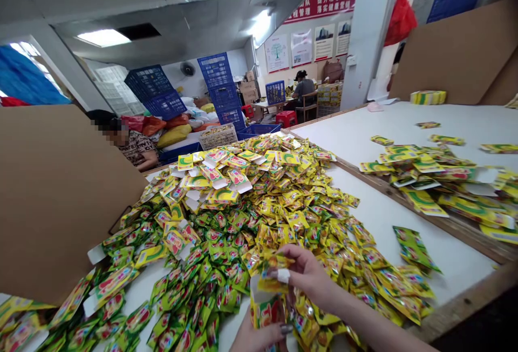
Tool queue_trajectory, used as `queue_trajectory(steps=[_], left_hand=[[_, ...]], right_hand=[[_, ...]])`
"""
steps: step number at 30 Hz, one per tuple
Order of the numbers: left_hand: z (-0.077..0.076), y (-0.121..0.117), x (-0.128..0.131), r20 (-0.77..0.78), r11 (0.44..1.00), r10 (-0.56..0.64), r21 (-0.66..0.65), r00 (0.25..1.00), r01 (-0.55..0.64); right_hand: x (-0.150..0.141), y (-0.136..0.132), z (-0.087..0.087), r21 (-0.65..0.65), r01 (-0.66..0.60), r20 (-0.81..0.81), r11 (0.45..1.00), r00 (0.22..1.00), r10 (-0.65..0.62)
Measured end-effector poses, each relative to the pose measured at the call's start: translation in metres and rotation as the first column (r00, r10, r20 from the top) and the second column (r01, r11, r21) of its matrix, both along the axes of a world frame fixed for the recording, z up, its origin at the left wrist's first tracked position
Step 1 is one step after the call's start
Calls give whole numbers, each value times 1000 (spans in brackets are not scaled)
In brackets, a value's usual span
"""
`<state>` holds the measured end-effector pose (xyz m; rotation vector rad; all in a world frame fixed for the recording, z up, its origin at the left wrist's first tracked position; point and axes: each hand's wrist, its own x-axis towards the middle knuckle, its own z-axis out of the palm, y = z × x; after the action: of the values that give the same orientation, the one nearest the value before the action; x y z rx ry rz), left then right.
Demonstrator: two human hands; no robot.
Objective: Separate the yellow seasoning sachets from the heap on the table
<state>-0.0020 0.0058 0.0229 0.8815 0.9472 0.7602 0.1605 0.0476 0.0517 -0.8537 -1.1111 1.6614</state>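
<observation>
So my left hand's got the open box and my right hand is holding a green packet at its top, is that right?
Not quite: the packet in your right hand is yellow, not green, as the head view shows. It is at the top of the open box in your left hand.

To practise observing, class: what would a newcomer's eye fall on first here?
Probably the heap of green and yellow packets spread across the white table. Then, in front of it, the right hand holding a yellow packet at the open box in the left hand.
</observation>
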Motion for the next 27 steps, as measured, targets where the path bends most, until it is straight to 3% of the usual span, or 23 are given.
queue_trajectory(steps=[2,5,8,10,12,16,20,22,23,24,25,26,27], left_hand=[[5,-1,1,-37,998,-61,31,997,63],[10,0,4,-137,976,-172,108,976,187],[8,-2,9,-187,964,-185,154,965,215],[5,-3,10,-173,967,-192,134,966,216],[3,-4,8,-120,973,-211,63,970,220],[9,-7,3,-51,978,-210,-24,976,209],[9,-9,13,82,966,-253,73,964,248],[5,-6,14,59,953,-275,148,960,264],[2,-4,12,-31,947,-255,196,966,256],[0,1,7,-183,937,-187,263,965,231],[-2,6,0,-395,913,-61,349,917,211],[-4,12,-9,-605,879,113,431,788,205],[-7,18,-18,-750,842,287,494,596,216]], right_hand=[[6,1,9,127,-165,235,978,963,132],[15,-1,29,342,-396,625,852,773,108],[15,-5,49,365,-622,842,693,538,40],[14,-6,57,333,-705,893,626,450,32],[16,-5,57,302,-690,872,658,479,102],[24,-9,37,177,-529,709,830,653,266],[25,-27,17,83,-564,610,822,681,406],[32,-30,15,158,-540,641,827,693,330],[42,-28,17,227,-505,668,833,703,245],[56,-23,20,299,-453,695,840,707,134],[75,-14,24,364,-387,724,847,690,5],[98,-3,30,414,-302,752,859,644,-136],[121,9,35,461,-181,788,869,534,-306]])
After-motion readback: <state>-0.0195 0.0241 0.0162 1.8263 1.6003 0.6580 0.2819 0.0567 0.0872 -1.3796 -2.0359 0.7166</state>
